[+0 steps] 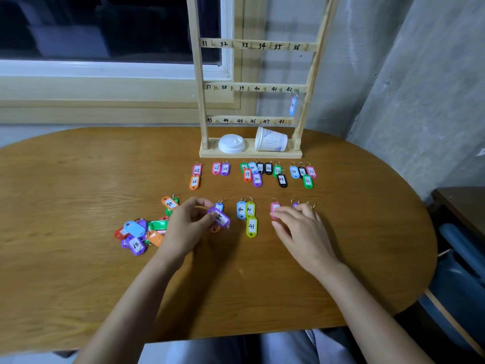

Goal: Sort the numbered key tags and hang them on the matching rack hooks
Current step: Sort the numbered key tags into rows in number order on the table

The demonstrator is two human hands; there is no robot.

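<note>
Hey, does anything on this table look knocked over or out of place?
Yes: the paper cup lies tipped on its side on the rack's wooden base, its white lid off and flat beside it. No spill shows. The tag heap at left is just unsorted.

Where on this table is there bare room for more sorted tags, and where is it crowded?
Bare: far left of the table, beyond the unsorted pile and left of orange tag 25; the near strip along the front edge. Crowded: the rows before the rack base and around the left hand and right hand.
</note>
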